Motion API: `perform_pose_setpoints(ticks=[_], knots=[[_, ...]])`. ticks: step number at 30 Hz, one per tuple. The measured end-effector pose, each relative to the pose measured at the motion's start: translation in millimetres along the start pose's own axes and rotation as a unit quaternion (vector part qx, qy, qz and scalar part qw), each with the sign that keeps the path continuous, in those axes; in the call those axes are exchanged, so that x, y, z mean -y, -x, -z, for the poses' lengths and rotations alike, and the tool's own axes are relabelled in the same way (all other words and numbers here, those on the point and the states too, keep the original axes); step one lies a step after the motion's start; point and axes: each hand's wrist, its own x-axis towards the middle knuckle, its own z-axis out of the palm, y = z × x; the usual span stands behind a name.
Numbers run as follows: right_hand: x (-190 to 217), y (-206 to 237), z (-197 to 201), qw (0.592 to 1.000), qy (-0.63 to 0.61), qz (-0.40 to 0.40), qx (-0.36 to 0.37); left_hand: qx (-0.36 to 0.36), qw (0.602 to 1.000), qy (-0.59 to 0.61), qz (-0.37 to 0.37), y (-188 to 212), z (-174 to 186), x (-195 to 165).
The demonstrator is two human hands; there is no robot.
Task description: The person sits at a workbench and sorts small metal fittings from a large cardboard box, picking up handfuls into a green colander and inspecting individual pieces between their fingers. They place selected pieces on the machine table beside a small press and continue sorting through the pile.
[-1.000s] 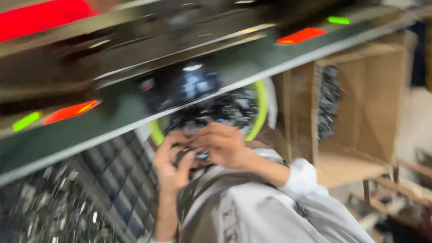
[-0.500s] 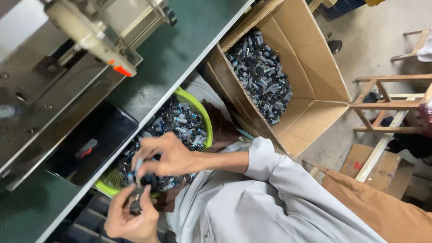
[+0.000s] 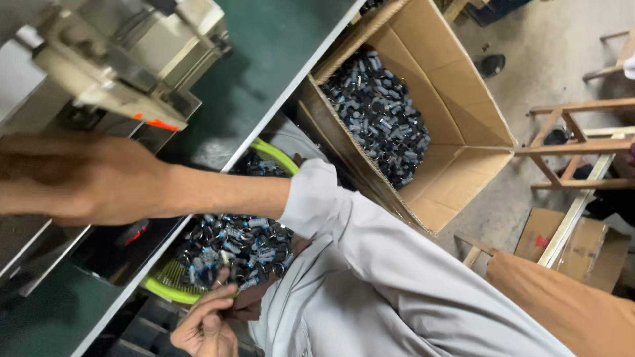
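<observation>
My right hand [image 3: 86, 178] reaches out over the dark green tabletop [image 3: 278, 59] toward the grey metal machine [image 3: 126, 59] — blurred, so I cannot tell its grip. My left hand [image 3: 205, 327], fingers curled, touches the near rim of the lime-green plastic basket [image 3: 165, 291] of small dark cylindrical parts [image 3: 238, 244], below the tabletop's front edge. A brown cardboard box [image 3: 463, 172] of like parts stands on the floor.
</observation>
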Motion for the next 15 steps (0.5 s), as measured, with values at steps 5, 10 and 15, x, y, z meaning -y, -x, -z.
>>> perform_pose_setpoints(ticks=[5, 10, 15], knots=[[10.2, -31.8, 24.4, 0.993, -0.061, -0.037, 0.098, -0.090, 0.991, 0.086, 0.042, 9.5, -1.1, -8.6], [22.1, -53.5, 77.1, 0.996, 0.007, -0.014, 0.091, -0.095, 0.988, 0.120, 0.028, -10.0, -14.6, -18.1], [86.0, 49.2, 125.0, 0.949, -0.261, -0.066, 0.163, -0.169, 0.965, 0.199, 0.001, -12.9, -23.3, -31.6]])
